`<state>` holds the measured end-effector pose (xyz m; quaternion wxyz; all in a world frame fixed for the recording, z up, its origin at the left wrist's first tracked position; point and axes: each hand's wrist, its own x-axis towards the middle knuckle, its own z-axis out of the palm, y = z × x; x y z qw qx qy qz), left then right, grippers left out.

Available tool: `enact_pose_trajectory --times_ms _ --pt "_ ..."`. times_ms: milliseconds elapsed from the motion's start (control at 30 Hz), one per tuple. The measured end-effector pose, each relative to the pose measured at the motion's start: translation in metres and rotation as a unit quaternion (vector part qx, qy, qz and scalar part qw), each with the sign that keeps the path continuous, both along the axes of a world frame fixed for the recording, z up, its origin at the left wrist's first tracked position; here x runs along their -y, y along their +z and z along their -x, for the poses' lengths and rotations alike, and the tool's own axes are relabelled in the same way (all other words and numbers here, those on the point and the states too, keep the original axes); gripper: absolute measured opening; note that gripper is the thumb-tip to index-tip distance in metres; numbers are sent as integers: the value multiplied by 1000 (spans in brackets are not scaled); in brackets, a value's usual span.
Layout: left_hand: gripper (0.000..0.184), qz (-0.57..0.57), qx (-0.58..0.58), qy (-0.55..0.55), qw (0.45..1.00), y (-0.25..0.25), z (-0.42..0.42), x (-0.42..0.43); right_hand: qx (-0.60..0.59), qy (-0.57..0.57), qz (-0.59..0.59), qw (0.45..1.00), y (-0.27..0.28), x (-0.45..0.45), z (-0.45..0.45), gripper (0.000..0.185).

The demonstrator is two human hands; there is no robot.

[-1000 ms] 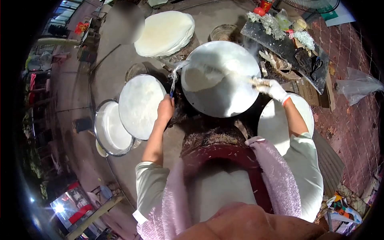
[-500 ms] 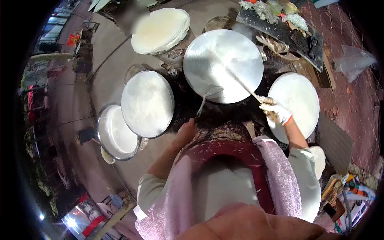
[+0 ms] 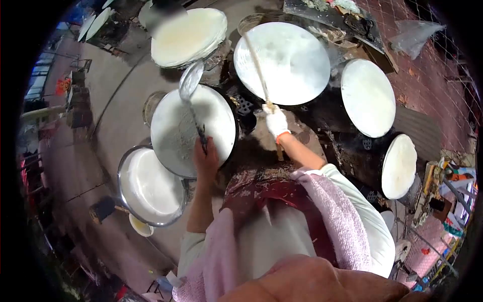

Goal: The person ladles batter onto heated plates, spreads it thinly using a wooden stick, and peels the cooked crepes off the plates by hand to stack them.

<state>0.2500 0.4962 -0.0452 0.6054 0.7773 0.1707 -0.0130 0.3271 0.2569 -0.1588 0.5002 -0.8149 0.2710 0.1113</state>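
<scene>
My bare left hand is closed round the dark handle of a metal ladle. The ladle's bowl is raised above the far edge of the left round griddle, which bears a whitish layer with a grey, thinner patch. A white glove with an orange cuff covers my right hand, its fingers wrapped round a long wooden stick. The stick reaches over the left part of the middle griddle, whose surface is coated white. Left of my left hand stands a metal basin with white batter inside.
Behind the left griddle lies a stack of thin round sheets. Two more white-covered rounds, a right griddle and a smaller disc, curve round my right side. A dark board carries clutter at the back. Wire fencing borders the right.
The ladle has left the middle griddle and moved left over the left griddle. My right hand has swung left with the stick, from the middle griddle's right side. The view has turned.
</scene>
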Motion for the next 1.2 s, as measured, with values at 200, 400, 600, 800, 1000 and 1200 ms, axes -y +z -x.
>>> enact_pose_trajectory --times_ms 200,400,600,800,1000,1200 --pt "10 -29 -17 31 999 1 40 -7 75 -97 0 993 -11 84 15 44" --pt "12 10 -19 35 999 1 44 15 53 210 216 952 -9 102 42 42" --pt "14 49 -55 71 995 17 36 73 78 83 86 990 14 195 -6 46" --pt "12 19 -54 89 994 33 35 122 4 271 190 943 26 226 32 51" --pt "12 15 -48 78 996 37 26 144 77 173 187 964 26 264 -41 50" --pt "12 -44 -98 65 992 47 12 164 16 261 200 944 2 274 22 62"
